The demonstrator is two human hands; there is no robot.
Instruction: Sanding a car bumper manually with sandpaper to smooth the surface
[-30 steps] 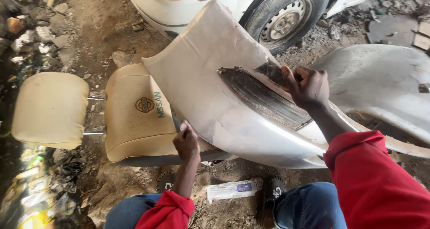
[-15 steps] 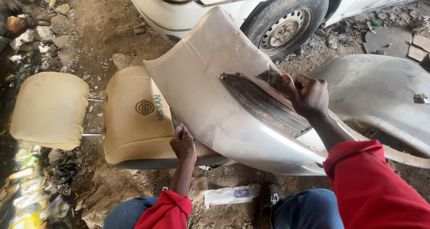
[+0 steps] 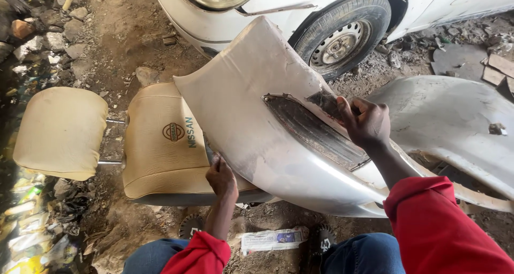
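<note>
1. My right hand [image 3: 367,123] is clenched on a dark scrap of sandpaper [image 3: 326,103], pressed to the upper end of the dark recessed strip [image 3: 313,132] in the white bumper panel [image 3: 241,108].
2. My left hand [image 3: 221,176] grasps the panel's lower edge, fingers curled under it.
3. The panel stands tilted in front of my knees, its lower edge resting against a tan car seat back [image 3: 160,145] that lies flat on the dirt ground [image 3: 123,33].
4. The seat's headrest [image 3: 60,130] sticks out toward the left on two metal posts.
5. A second grey body panel [image 3: 455,124] lies to my right.
6. A white car's front wheel [image 3: 342,38] is just beyond the bumper panel.
7. A small white tube [image 3: 270,239] lies on the ground between my feet.
</note>
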